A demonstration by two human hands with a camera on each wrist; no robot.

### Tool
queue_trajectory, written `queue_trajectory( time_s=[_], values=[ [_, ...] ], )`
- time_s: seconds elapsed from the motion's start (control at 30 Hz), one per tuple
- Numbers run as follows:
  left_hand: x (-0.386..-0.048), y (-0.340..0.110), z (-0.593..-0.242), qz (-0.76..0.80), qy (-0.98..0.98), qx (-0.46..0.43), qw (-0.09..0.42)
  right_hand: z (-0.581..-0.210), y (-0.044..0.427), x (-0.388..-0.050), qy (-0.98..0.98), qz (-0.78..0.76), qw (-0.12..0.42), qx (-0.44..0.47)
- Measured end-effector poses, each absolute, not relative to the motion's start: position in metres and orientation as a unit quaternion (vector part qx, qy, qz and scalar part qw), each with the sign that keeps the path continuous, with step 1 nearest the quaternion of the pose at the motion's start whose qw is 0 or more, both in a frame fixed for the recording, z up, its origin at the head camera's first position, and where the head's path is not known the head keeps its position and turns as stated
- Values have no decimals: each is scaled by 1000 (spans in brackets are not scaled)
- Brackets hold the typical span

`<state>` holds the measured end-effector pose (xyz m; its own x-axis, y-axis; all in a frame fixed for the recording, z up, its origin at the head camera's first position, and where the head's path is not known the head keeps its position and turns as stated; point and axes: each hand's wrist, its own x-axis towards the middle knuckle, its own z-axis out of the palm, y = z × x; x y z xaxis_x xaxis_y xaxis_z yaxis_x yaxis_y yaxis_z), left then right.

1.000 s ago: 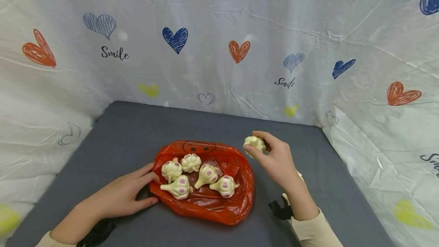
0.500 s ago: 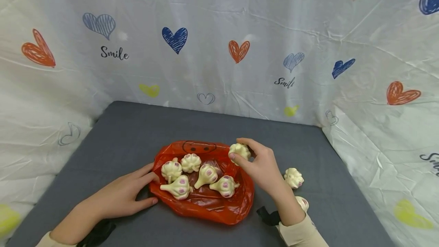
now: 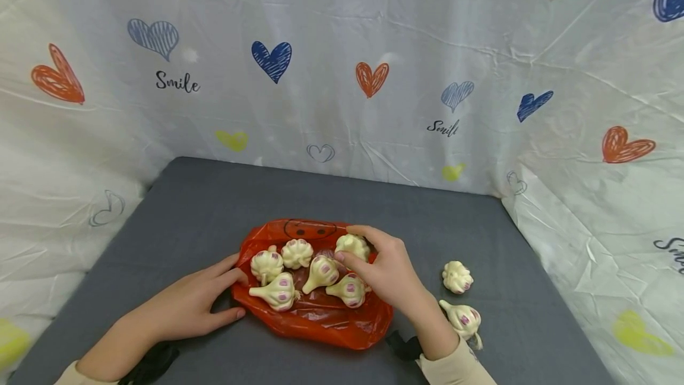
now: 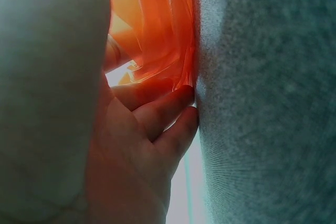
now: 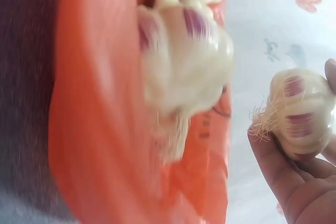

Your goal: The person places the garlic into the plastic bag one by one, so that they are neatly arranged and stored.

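An opened-out red plastic bag lies on the dark grey table with several garlic bulbs in it, among them one bulb at its left front. My right hand pinches another garlic bulb between thumb and fingers, over the bag's right back part. Roots and purple patches on this held bulb show in the right wrist view. My left hand rests at the bag's left edge. In the left wrist view, its fairly straight fingers touch the red plastic.
Two loose garlic bulbs lie on the table right of the bag, one farther back and one nearer bulb beside the right wrist. A pale curtain printed with hearts surrounds the table at the back and sides.
My right hand has moved left and slightly down with the garlic bulb, from beside the bag to over it. Two loose bulbs behind that arm have come into sight. The left hand stays put.
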<state>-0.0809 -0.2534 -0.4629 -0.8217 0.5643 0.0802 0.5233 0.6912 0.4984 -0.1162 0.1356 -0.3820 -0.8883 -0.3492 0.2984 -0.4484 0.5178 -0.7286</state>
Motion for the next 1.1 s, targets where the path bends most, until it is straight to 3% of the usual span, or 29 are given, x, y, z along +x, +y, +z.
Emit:
queue_trajectory(
  time_s=[1.1],
  values=[
    [-80,-252,-460,260,920,291,47,-402,96,-95,-862,409,-31,296]
  ],
)
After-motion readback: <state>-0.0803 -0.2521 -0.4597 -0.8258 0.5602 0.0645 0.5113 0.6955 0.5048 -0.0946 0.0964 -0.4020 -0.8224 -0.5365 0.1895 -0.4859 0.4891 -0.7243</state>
